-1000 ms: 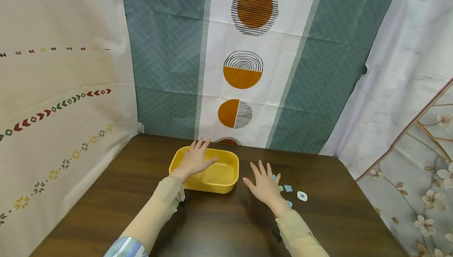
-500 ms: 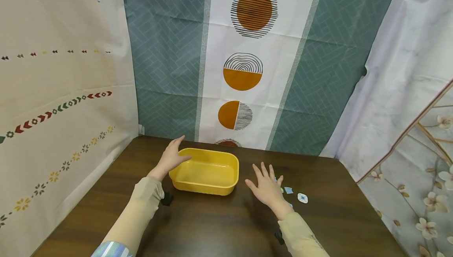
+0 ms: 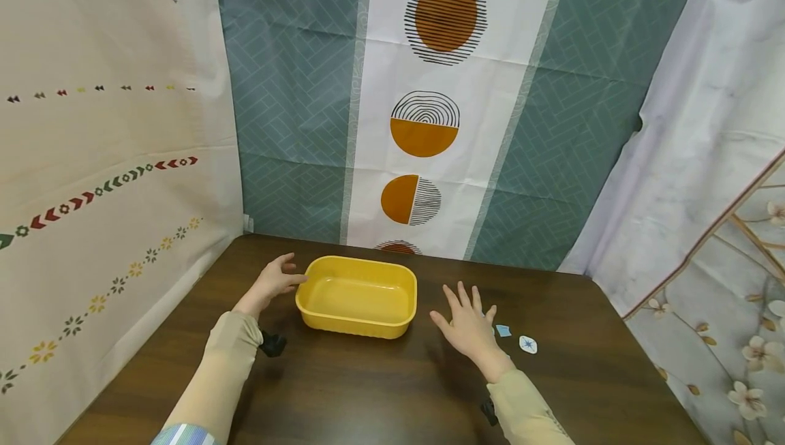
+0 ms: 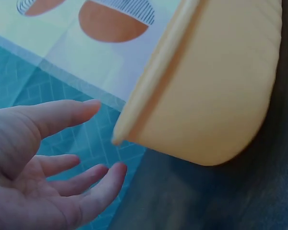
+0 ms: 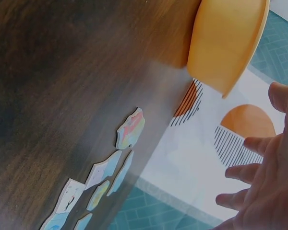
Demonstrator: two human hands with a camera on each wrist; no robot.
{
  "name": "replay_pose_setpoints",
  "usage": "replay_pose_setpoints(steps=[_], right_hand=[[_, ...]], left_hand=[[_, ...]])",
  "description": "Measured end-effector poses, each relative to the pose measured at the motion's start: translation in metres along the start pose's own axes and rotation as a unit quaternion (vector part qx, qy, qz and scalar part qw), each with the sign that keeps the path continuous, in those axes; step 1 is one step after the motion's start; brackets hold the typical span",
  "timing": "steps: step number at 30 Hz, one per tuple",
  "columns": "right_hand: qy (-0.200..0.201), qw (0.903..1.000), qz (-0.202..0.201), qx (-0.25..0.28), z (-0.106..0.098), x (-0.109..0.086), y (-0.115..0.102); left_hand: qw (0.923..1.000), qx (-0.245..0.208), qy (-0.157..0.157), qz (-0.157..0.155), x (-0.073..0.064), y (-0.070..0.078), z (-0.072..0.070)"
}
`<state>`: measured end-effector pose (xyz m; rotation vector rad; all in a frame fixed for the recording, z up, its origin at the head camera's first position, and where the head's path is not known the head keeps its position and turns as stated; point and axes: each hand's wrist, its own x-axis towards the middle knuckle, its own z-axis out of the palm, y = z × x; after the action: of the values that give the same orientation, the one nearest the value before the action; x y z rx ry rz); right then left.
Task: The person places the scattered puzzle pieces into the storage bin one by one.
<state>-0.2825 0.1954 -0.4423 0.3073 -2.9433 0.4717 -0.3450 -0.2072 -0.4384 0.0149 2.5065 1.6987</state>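
Observation:
A yellow rectangular plastic tub stands on the dark wooden table. Just off its left end is my left hand, thumb toward the rim. In the left wrist view a gap shows between this hand and the tub's wall, and nothing is held. My right hand hovers right of the tub with fingers spread. Partly behind it lie small flat pieces: a light blue one and a white one with a blue star. The right wrist view shows several pieces, among them a red-and-yellow one.
A green and white patterned cloth hangs behind the table's back edge. Pale cloths hang at the left and right sides. Bare wood lies in front of the tub and between the arms.
My left hand has moved left from above the tub and come down beside its left end, fingers now more bent. The right hand has barely moved. The tub stays in place.

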Motion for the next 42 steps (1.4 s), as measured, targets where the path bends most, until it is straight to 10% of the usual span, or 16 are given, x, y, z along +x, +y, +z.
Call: replay_pose_setpoints(steps=[27,42], right_hand=[[-0.003,0.9998,0.019,-0.002,-0.003,-0.003,0.014],[0.02,0.998,0.06,-0.002,-0.026,-0.007,0.068]], left_hand=[[0.9988,-0.013,-0.046,-0.009,0.004,-0.017,0.005],[0.999,0.012,-0.038,-0.02,-0.009,-0.014,0.019]])
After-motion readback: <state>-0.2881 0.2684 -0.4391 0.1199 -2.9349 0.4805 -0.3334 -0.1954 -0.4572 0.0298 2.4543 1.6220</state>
